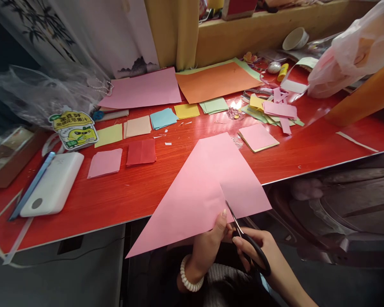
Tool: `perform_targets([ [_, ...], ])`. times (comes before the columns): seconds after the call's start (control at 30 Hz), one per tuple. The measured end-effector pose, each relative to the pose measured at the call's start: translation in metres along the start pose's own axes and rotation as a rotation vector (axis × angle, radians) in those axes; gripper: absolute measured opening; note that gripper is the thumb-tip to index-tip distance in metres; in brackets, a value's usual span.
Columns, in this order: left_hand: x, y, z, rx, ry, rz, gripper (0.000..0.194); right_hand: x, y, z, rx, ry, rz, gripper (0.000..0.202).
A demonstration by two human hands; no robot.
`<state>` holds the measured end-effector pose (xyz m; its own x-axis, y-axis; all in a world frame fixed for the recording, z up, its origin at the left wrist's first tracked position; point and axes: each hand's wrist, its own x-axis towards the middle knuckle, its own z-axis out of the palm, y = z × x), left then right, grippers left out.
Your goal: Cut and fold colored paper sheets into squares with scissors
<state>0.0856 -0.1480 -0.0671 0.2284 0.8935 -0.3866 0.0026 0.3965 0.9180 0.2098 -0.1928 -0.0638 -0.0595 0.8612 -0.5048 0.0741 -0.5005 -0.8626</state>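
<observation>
Table (166,187): a long, glossy red top running across the room, its near edge just in front of the person.
Big sheets: a pink sheet (142,89) and an orange sheet (216,81) lie flat at the far edge, side by side.
Folded pink paper (198,192): a large triangle, half resting on the table and half hanging over the near edge toward the person, with a flap folded over on its right side.
Power bank (53,185): white, lying at the left end beside a blue pen (32,185).
Small squares: yellow, tan, blue, red and pink pieces (141,152) are spread in rows across the middle, apart from one another.
Left hand (209,247): pinching the lower edge of the folded pink paper, thumb on top, a bead bracelet on the wrist.
Right hand (259,249): fingers through the black scissors (243,236), closed around the handles.
Scissor blades: at the paper's lower edge, just beside the left thumb; I cannot tell how far apart they stand.
</observation>
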Motion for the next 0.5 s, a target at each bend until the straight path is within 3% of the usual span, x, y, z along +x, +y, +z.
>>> perform_targets([
  [0.5, 0.0004, -0.0066, 0.0018, -0.110, 0.001, -0.081, 0.037, -0.0002, 0.0025, 0.0025, -0.004, 0.021, -0.032, 0.044],
])
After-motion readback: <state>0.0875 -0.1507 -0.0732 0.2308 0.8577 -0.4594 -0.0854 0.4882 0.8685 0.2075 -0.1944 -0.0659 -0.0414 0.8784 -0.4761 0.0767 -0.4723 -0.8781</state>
